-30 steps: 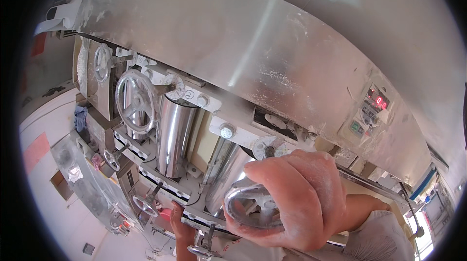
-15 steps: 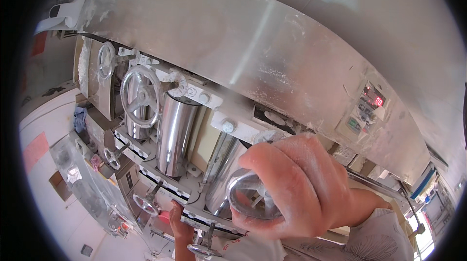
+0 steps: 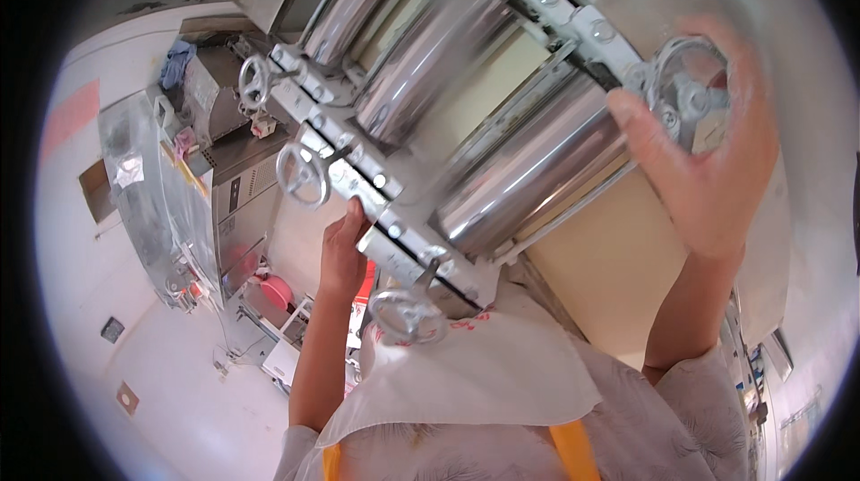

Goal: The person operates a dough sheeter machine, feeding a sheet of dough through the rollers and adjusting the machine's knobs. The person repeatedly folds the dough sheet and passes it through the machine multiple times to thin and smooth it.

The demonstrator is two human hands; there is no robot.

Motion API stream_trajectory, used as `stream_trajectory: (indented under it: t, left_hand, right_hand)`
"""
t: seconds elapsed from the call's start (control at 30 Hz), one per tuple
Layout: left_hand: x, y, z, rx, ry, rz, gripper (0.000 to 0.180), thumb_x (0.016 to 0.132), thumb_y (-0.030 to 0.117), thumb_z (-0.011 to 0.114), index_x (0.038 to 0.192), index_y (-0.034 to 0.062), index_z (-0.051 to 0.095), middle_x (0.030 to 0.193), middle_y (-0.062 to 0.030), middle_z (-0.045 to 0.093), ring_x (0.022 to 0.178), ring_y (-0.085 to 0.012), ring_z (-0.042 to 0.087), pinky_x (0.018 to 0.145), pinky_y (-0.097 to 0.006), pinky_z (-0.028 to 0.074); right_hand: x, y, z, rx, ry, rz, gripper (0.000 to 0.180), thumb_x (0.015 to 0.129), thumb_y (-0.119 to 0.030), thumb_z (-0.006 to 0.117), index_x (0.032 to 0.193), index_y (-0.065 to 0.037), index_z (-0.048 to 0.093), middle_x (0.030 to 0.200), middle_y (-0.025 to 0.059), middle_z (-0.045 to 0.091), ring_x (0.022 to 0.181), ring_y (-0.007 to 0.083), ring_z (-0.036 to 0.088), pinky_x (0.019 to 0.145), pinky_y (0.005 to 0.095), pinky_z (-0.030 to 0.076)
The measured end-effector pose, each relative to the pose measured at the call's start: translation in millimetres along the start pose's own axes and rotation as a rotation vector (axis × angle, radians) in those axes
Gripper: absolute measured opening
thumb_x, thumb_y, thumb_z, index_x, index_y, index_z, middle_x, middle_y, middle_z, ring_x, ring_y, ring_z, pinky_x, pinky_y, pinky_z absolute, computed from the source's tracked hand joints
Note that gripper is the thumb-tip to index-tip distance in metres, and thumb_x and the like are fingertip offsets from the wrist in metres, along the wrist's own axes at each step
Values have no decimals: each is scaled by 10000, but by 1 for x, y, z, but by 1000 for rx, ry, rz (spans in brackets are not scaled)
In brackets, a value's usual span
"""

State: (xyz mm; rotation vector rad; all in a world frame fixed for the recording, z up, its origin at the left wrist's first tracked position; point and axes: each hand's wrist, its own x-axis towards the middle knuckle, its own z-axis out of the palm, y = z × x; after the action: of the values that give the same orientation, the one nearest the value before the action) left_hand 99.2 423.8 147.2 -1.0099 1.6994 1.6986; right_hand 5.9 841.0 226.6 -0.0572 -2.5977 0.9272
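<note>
Head view of a roller machine. The handwheel (image 3: 688, 94), a small grey metal wheel with spokes, sits at the upper right of the frame, at the right-hand end of the nearest polished steel roller (image 3: 528, 172). My right hand (image 3: 708, 154) is wrapped around this wheel from below and behind, thumb to its left and fingers curled over its far rim, so I read the grasp as closed on the wheel. My left hand (image 3: 343, 244) is lower and well apart, near the frame's middle left, its fingers resting against the grey side rail (image 3: 394, 212) that carries the left ends of the rollers; I cannot tell whether it grips the rail or only presses on it. Three more handwheels stand along that rail: one just below the left hand (image 3: 408, 315), one just above it (image 3: 303, 175), and one farther up (image 3: 255, 80). Two further rollers (image 3: 425, 60) lie beyond the nearest one. A tan sheet (image 3: 618, 257) runs beneath the rollers. A white apron (image 3: 484, 373) fills the lower middle.
</note>
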Motion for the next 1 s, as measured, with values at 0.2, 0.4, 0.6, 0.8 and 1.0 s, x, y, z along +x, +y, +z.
stream_trajectory:
  t: [0.2, 0.4, 0.6, 0.8, 1.0]
  left_hand:
    - [6, -3, -6, -16, -81, 74, 485, 1062, 425, 613, 1055, -53, 696, 979, -55, 670, 906, -126, 593, 880, -298, 483]
    - [19, -15, -17, 79, -94, 121, 600, 1016, 525, 648, 1104, -66, 699, 1002, -53, 651, 943, -131, 580, 931, -309, 475]
    - [24, -14, -23, 240, -118, 152, 585, 992, 588, 641, 938, 7, 680, 871, -30, 578, 848, -138, 507, 864, -304, 451]
    - [21, -11, -20, 263, -104, 186, 563, 1004, 588, 619, 886, 38, 646, 829, -19, 562, 813, -136, 494, 835, -291, 435]
    - [11, -6, -6, 187, -70, 210, 507, 1032, 534, 609, 953, 35, 648, 833, 13, 507, 810, -105, 478, 839, -284, 440]
  right_hand:
    - [-24, -73, 5, 204, 222, -6, 416, 901, -179, 744, 1247, 34, 658, 1110, 106, 657, 989, 189, 599, 895, 328, 475]
    - [-81, -144, 22, 480, -94, 107, 478, 885, -309, 770, 1154, 64, 640, 1035, 113, 642, 905, 190, 587, 833, 302, 456]
    - [-153, -185, 40, 298, -158, 197, 824, 662, -440, 956, 1214, 33, 568, 1095, 167, 606, 926, 299, 560, 803, 388, 461]
    - [-178, -205, 77, 232, 59, 297, 876, 558, -260, 1003, 1249, 3, 532, 1093, 175, 578, 980, 324, 533, 808, 417, 448]
    - [-182, -199, 103, 334, 249, 289, 781, 558, -138, 954, 1225, -2, 572, 1050, 146, 602, 863, 291, 579, 701, 395, 470]
